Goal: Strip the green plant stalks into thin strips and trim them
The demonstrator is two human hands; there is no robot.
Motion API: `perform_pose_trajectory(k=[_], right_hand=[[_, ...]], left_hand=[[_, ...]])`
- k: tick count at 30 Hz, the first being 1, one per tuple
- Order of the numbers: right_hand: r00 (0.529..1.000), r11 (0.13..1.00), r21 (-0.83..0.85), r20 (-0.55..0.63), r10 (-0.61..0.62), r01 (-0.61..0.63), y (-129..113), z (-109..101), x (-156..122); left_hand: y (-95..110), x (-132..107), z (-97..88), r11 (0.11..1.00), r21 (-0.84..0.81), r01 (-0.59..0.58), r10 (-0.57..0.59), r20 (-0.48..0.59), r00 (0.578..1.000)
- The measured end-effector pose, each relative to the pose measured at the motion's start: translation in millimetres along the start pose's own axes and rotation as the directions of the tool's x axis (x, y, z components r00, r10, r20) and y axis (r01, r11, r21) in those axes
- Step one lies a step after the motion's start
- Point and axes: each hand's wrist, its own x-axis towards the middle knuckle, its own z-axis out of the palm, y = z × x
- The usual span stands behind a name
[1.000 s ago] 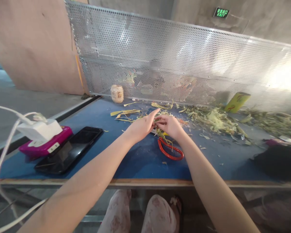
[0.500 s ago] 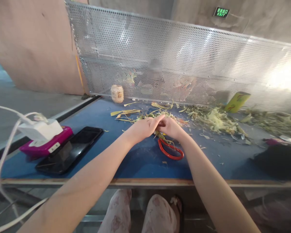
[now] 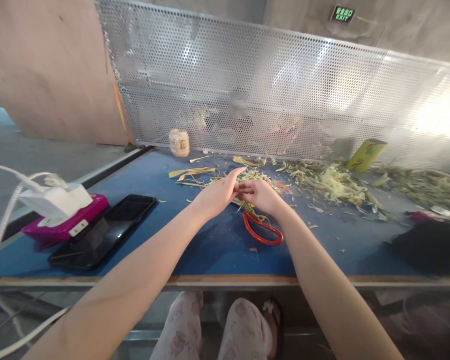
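Over the middle of the blue table, my left hand (image 3: 220, 194) and my right hand (image 3: 261, 195) meet at the near side of a heap of dry plant clippings (image 3: 257, 175). The left hand is cupped, one digit stretched out over the heap; its other fingers are mostly hidden. Stretched leftward, the fingers of my right hand touch or nearly touch the left palm. Neither hand visibly grips anything. Just below them lies a pair of scissors with a red handle (image 3: 262, 235); its blades are mostly covered by the hands and bits of plant.
To the left are a black phone (image 3: 103, 232) and a magenta power strip (image 3: 65, 225) with a white plug and cables. Twine (image 3: 179, 143) stands near the perforated metal screen (image 3: 285, 90). Rightward lie more plant scraps (image 3: 333, 182), a yellow-green container (image 3: 367, 155) and a black object (image 3: 431, 247).
My hands have drawn slightly apart at the fingertips, and the right fingers now show stretched toward the left palm. The whole view has shifted slightly; the scissors stay in place.
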Motion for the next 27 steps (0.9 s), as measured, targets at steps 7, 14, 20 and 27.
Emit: perform_pose_trajectory(k=[7, 14, 20, 27], right_hand=[[0.998, 0.994, -0.108, -0.055, -0.028, 0.022, 1, -3, -3], [0.996, 1.000, 0.003, -0.082, -0.017, 0.017, 3, -5, -1], [0.991, 0.997, 0.074, -0.127, 0.045, -0.036, -3, -5, -2], [0.993, 0.986, 0.163, -0.104, 0.054, -0.036, -1, -7, -2]], left_hand=[[-1, -3, -4.2, 0.998, -0.038, 0.041, -0.043, -0.052, 0.998], [0, -3, -3.7, 0.999, 0.023, 0.025, -0.025, -0.013, 1.000], [7, -3, -4.2, 0.992, 0.125, -0.004, 0.005, -0.011, 1.000], [9, -4, -0.8, 1.000, -0.020, -0.010, 0.010, -0.008, 1.000]])
